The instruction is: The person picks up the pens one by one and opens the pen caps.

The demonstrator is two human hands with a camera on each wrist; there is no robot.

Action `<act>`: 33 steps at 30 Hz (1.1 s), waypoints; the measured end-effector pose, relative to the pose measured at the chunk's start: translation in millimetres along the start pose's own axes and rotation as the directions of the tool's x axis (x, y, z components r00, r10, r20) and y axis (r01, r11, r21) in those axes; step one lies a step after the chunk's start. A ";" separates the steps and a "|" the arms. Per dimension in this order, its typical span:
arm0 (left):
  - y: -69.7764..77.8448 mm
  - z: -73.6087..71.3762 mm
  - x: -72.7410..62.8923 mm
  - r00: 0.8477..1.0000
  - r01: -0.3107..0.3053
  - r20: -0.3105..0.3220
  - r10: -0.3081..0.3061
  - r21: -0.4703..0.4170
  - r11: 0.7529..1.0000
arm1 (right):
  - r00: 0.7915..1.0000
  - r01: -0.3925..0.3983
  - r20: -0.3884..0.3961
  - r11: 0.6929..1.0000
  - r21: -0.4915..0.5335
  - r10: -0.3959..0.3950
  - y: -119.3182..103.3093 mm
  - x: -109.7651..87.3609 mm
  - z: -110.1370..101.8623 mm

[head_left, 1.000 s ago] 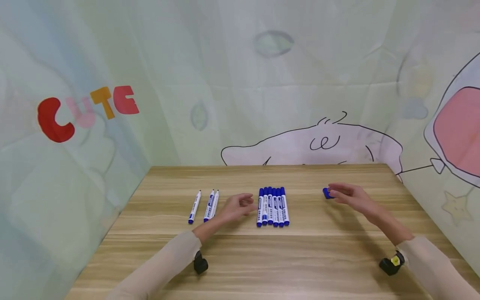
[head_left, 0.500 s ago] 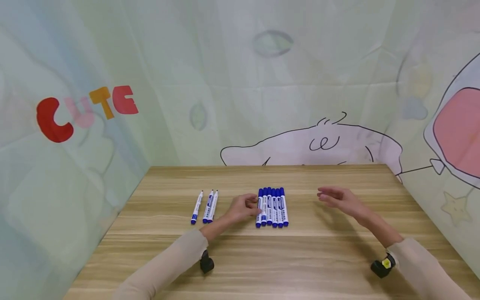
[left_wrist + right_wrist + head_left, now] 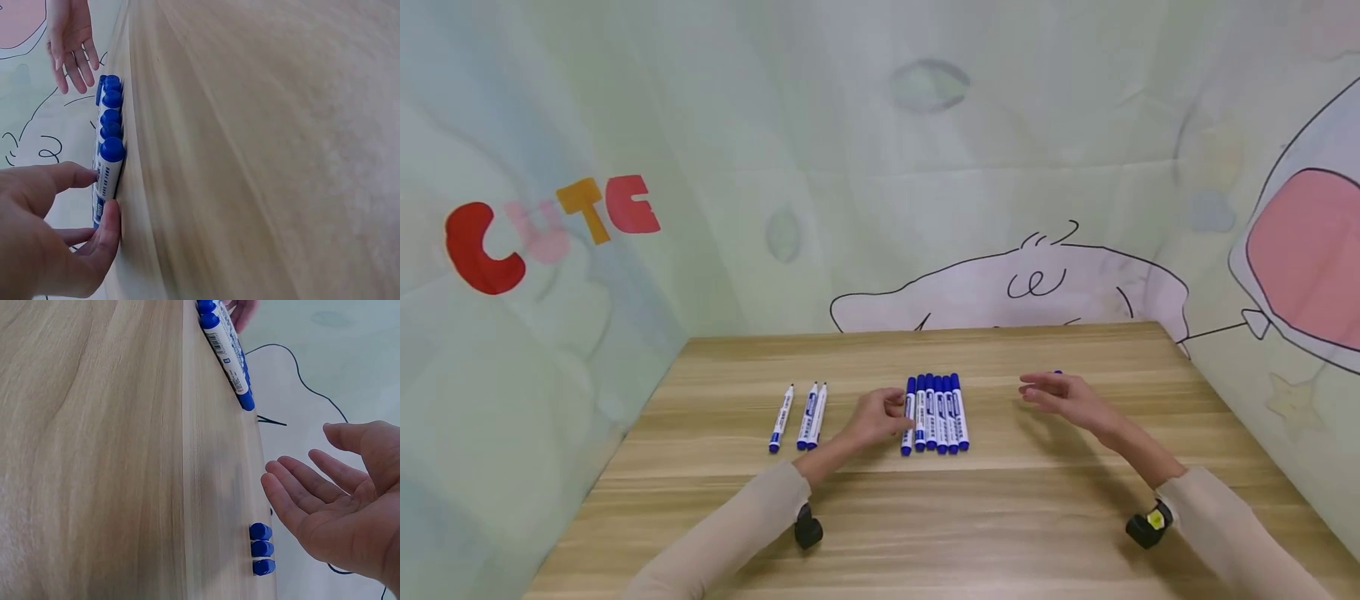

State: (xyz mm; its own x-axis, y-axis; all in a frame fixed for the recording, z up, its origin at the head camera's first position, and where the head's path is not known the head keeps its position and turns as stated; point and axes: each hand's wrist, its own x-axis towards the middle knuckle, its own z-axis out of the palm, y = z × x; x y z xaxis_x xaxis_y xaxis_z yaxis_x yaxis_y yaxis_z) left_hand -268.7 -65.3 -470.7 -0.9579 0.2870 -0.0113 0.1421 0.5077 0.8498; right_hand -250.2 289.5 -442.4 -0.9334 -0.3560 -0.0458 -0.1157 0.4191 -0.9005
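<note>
In the head view, several capped whiteboard markers [image 3: 942, 414], white with blue caps, lie side by side on the wooden table. At the left end of this row, my left hand [image 3: 878, 417] pinches the outermost marker [image 3: 110, 175] between thumb and fingers; its lower end sits slightly apart from its neighbour. My right hand [image 3: 1063, 402] is held over the table right of the row, fingers extended and palm facing inward, with nothing in it. Three blue caps [image 3: 262, 549] stand in a line beside it in the right wrist view, mostly hidden behind the hand from the head.
Three uncapped markers lie to the left with their black tips away from me: a single marker [image 3: 781, 419] and a touching pair [image 3: 812, 417]. A printed curtain [image 3: 820, 167] rises directly behind the table [image 3: 880, 517] and along its sides.
My left hand has moved right onto the end marker of the row and taken hold of it. My right hand has drawn left from the blue caps. The head view has shifted slightly.
</note>
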 end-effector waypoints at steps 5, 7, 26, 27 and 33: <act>1.5 -4.4 0.5 1.000 0.010 0.016 -0.010 0.035 0.999 | 1.000 -0.002 -0.011 1.000 -0.001 0.002 -2.1 -1.6 1.5; 0.7 -4.9 1.2 1.000 -0.004 0.019 0.003 0.065 0.998 | 1.000 -0.006 -0.014 1.000 -0.002 0.006 -2.8 -2.1 1.9; -13.7 -20.0 -10.7 0.991 0.017 -0.135 -0.017 0.003 1.000 | 1.000 0.001 0.031 1.000 -0.005 -0.001 -4.7 2.0 6.6; -14.6 -20.5 -11.1 0.990 0.012 -0.143 -0.012 0.000 1.000 | 1.000 -0.006 0.030 1.000 -0.012 0.007 -5.1 2.5 7.0; -14.4 -25.5 -17.6 0.990 0.011 -0.143 -0.019 -0.057 0.998 | 0.999 -0.023 0.046 0.999 -0.022 0.024 -8.1 5.7 10.2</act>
State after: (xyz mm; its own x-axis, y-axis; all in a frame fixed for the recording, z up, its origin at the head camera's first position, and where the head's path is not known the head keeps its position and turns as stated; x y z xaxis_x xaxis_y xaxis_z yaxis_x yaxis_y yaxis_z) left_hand -260.3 -98.4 -469.3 -0.9863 0.1580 0.0479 0.1170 0.4639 0.8781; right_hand -251.1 275.5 -439.8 -0.9192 -0.3839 -0.0873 -0.1017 0.4458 -0.8893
